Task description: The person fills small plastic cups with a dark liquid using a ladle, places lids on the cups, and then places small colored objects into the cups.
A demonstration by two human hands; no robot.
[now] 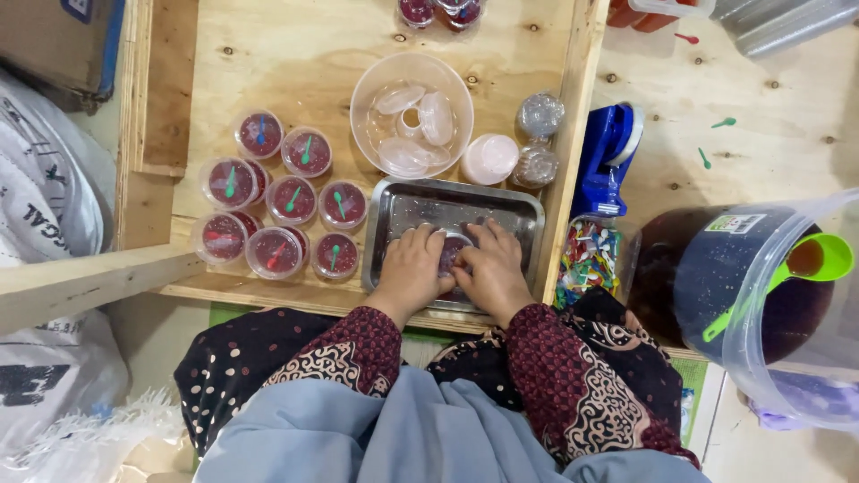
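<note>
My left hand (413, 268) and my right hand (490, 268) rest side by side in a small steel tray (403, 201), both pressing on a small round cup of dark red filling (450, 253) between them. Most of the cup is hidden under my fingers. To the left of the tray stand several closed cups of red filling (293, 199), each with a small green, red or blue spoon under its lid.
A clear bowl holding lids (411, 114) stands behind the tray, with a pink lid (489, 158) and two empty cups (540, 116) beside it. Right of the wooden rail are a blue tape dispenser (610, 148), a bag of coloured spoons (586, 259) and a large tub of dark red liquid with a green ladle (769, 286).
</note>
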